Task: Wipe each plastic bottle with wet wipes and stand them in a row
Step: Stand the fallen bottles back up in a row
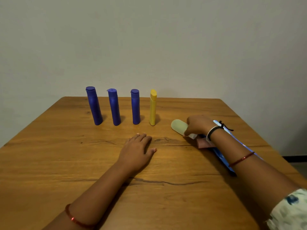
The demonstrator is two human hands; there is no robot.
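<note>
At the far side of the surface, four bottles are standing in a row: three blue and one yellow. We are judging a pale green bottle, lying on its side just right of the row, as the one left. Our right hand is gripping it, a white wipe showing beneath; our left hand is resting flat, fingers relaxed. The wipes pack is lying under our right arm.

Bottle row: four upright at the table's 11 o'clock.
Lying bottle: at 3 o'clock of the row.
Wipes pack: under the right forearm, 2 o'clock of the table's middle.
</note>
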